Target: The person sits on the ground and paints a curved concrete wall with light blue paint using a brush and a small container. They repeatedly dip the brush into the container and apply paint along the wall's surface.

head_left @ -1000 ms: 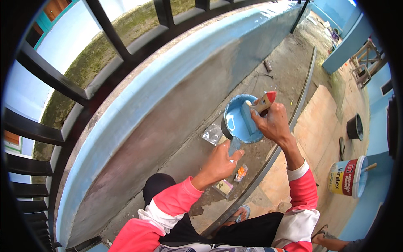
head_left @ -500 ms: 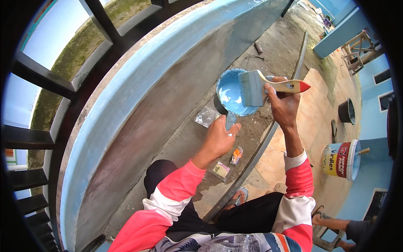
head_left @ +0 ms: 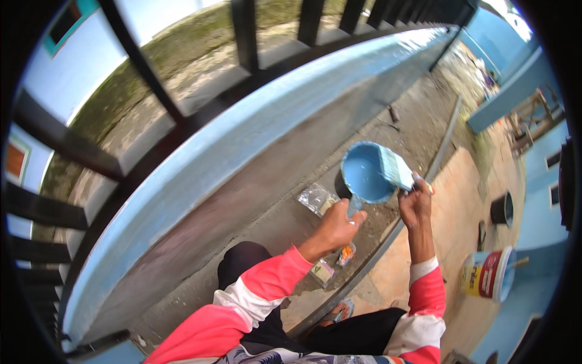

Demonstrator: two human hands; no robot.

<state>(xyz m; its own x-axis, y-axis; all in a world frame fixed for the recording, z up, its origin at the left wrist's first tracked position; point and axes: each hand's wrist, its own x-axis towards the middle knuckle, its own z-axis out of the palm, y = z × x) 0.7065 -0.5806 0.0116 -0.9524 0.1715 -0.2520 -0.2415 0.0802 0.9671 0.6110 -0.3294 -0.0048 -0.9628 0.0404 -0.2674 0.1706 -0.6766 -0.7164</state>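
Note:
My left hand is closed round the short, paint-smeared handle of a dark round pot. Light blue paint lies inside it. In my right hand is a wide paintbrush. Its pale, blue-coated bristles rest over or against the pot's right rim; exact contact I cannot tell. Fingers hide most of the brush handle, though a bit of its red tip shows. To the left curves a low wall, light blue along the upper part and bare grey-brown below.
Black railing bars top the wall. On the ground by the pot lie a clear plastic bag and small packets. A raised kerb borders the tiles. At the right stand a large paint bucket, a black bucket and a wooden stand.
The view has swung, showing more railing. Pot and both hands sit lower and farther right in it. The brush has turned, its handle now pointing down toward me. Another person's legs have left the view.

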